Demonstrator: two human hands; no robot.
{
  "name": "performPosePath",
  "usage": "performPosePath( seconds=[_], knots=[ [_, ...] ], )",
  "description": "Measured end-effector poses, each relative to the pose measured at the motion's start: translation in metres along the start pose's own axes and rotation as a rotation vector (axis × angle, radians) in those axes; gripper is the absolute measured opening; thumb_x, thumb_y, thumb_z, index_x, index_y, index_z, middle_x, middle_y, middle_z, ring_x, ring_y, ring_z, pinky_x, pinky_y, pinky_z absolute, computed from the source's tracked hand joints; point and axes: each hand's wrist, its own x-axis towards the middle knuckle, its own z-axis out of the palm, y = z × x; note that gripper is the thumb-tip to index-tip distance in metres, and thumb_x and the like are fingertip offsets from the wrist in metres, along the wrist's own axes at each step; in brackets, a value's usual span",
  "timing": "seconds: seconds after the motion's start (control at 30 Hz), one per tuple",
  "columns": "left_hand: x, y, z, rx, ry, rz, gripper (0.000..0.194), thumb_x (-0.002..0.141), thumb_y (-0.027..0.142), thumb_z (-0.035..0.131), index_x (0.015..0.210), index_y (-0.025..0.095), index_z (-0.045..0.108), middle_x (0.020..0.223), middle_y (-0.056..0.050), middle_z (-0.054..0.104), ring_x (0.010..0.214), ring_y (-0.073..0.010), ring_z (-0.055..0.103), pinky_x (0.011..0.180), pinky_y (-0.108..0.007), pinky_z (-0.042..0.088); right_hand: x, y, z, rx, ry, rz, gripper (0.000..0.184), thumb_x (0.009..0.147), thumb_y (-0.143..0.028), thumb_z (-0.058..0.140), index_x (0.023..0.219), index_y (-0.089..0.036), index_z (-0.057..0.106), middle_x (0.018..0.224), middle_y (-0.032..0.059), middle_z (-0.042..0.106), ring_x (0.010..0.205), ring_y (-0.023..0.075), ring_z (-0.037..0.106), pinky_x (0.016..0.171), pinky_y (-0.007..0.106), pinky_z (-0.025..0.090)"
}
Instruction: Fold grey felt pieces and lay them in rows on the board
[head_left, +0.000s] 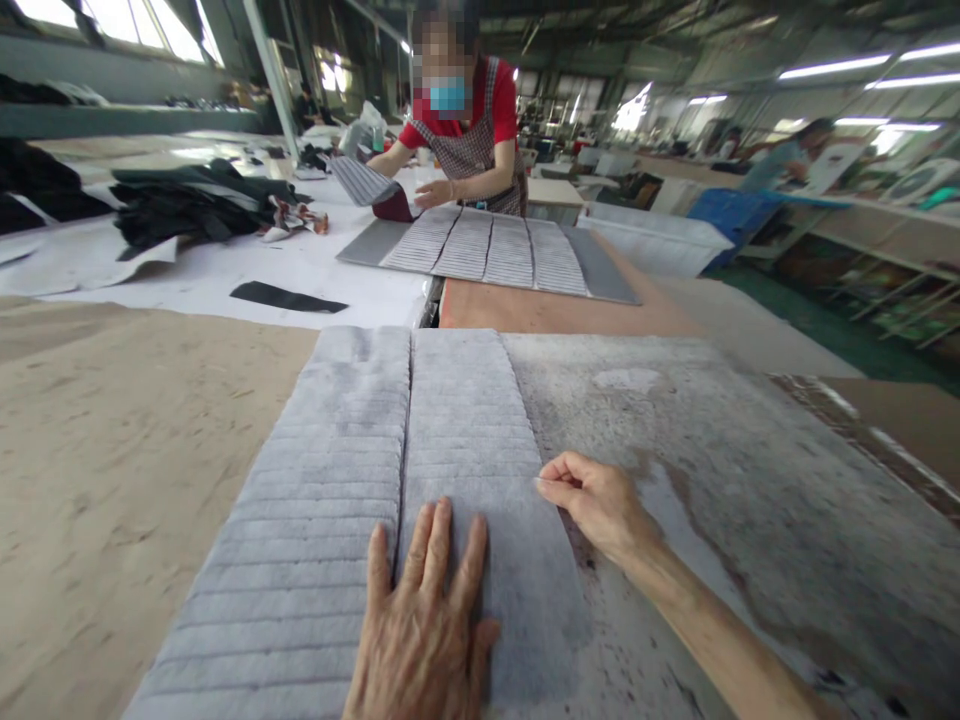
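Note:
Two long panels of pale grey striped fabric lie side by side on the worktable, a narrow dark gap between them. My left hand (427,610) rests flat with its fingers spread, mostly on the right fabric panel (469,410), reaching over the gap onto the left fabric panel (300,540). At the right panel's outer edge, my right hand (596,495) has thumb and forefinger pinched together on the fabric edge. The lower part of the right panel shows fainter stripes than the left one.
Across the table a person (472,130) in a checked apron handles striped pieces over a grey board (615,275) carrying several panels. Dark cloth (187,205) is heaped at the left, near a black strip (289,298). A white bin (652,235) stands back right.

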Motion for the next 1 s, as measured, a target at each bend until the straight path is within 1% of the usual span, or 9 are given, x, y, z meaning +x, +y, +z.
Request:
performPosePath(
  seconds=[0.1, 0.17, 0.27, 0.37, 0.5, 0.63, 0.7, 0.87, 1.0],
  knots=[
    [0.005, 0.000, -0.006, -0.065, -0.012, -0.028, 0.055, 0.083, 0.028, 0.038, 0.136, 0.019, 0.028, 0.136, -0.014, 0.042, 0.124, -0.0297, 0.038, 0.098, -0.060, 0.016, 0.000, 0.002, 0.000, 0.016, -0.012, 0.006, 0.009, 0.065, -0.027, 0.054, 0.064, -0.020, 0.060, 0.058, -0.0030, 0.060, 0.055, 0.0113, 0.054, 0.051, 0.021, 0.038],
    [0.013, -0.002, -0.010, -0.103, 0.001, -0.041, 0.050, 0.086, 0.031, 0.037, 0.134, 0.017, 0.033, 0.136, -0.012, 0.043, 0.125, -0.0290, 0.035, 0.100, -0.057, 0.016, 0.000, 0.003, 0.000, 0.015, -0.013, 0.012, 0.008, 0.065, -0.027, 0.055, 0.063, -0.020, 0.059, 0.058, -0.0030, 0.060, 0.055, 0.0115, 0.054, 0.051, 0.021, 0.038],
    [0.031, -0.011, -0.016, -0.142, -0.028, -0.103, 0.041, 0.087, 0.020, 0.035, 0.127, 0.014, 0.041, 0.129, -0.010, 0.049, 0.121, -0.0258, 0.039, 0.100, -0.050, 0.023, 0.000, 0.002, 0.000, 0.001, -0.008, 0.020, 0.008, 0.065, -0.027, 0.056, 0.064, -0.021, 0.060, 0.059, -0.0026, 0.062, 0.056, 0.0122, 0.054, 0.052, 0.022, 0.038],
    [0.050, -0.023, -0.021, -0.156, -0.109, -0.151, 0.036, 0.082, 0.010, 0.039, 0.115, 0.016, 0.051, 0.112, -0.008, 0.058, 0.104, -0.0244, 0.050, 0.088, -0.045, 0.034, 0.000, 0.001, -0.001, -0.020, 0.004, 0.020, 0.007, 0.065, -0.027, 0.057, 0.066, -0.021, 0.061, 0.060, -0.0019, 0.064, 0.057, 0.0131, 0.056, 0.053, 0.023, 0.040],
    [0.064, -0.036, -0.025, -0.157, -0.160, -0.189, 0.024, 0.075, 0.020, 0.053, 0.098, 0.017, 0.057, 0.094, -0.007, 0.060, 0.091, -0.0276, 0.053, 0.075, -0.044, 0.037, -0.002, 0.000, 0.000, -0.061, 0.036, -0.005, 0.007, 0.066, -0.028, 0.058, 0.066, -0.022, 0.061, 0.061, -0.0014, 0.065, 0.057, 0.0141, 0.058, 0.054, 0.024, 0.042],
    [0.063, -0.042, -0.027, -0.171, -0.211, -0.288, 0.017, 0.075, 0.034, 0.056, 0.081, 0.019, 0.058, 0.082, -0.006, 0.059, 0.087, -0.0284, 0.054, 0.071, -0.041, 0.037, -0.011, -0.004, 0.005, -0.149, 0.170, -0.061, 0.012, 0.067, -0.028, 0.055, 0.075, -0.021, 0.061, 0.070, 0.0027, 0.066, 0.067, 0.0184, 0.061, 0.062, 0.029, 0.042],
    [0.058, -0.045, -0.027, -0.190, -0.220, -0.344, 0.016, 0.077, 0.035, 0.054, 0.075, 0.020, 0.057, 0.080, -0.004, 0.059, 0.086, -0.0273, 0.054, 0.070, -0.039, 0.037, -0.016, -0.004, 0.008, -0.179, 0.228, -0.090, 0.016, 0.069, -0.031, 0.055, 0.080, -0.021, 0.060, 0.074, 0.0038, 0.067, 0.071, 0.0196, 0.061, 0.065, 0.031, 0.042],
    [0.046, -0.049, -0.029, -0.242, -0.271, -0.429, 0.017, 0.080, 0.027, 0.047, 0.067, 0.019, 0.053, 0.076, -0.003, 0.058, 0.082, -0.0226, 0.055, 0.070, -0.033, 0.036, -0.024, 0.003, 0.005, -0.186, 0.187, -0.116, 0.022, 0.070, -0.044, 0.056, 0.069, -0.022, 0.059, 0.055, -0.0024, 0.062, 0.050, 0.0141, 0.057, 0.048, 0.023, 0.039],
    [0.045, -0.050, -0.031, -0.292, -0.328, -0.462, 0.022, 0.083, 0.024, 0.042, 0.064, 0.019, 0.052, 0.072, -0.003, 0.058, 0.077, -0.0202, 0.054, 0.069, -0.031, 0.035, -0.030, 0.004, -0.001, -0.203, 0.182, -0.182, 0.026, 0.075, -0.041, 0.049, 0.060, -0.022, 0.056, 0.052, -0.0033, 0.057, 0.048, 0.0119, 0.052, 0.048, 0.023, 0.036]
  ],
)
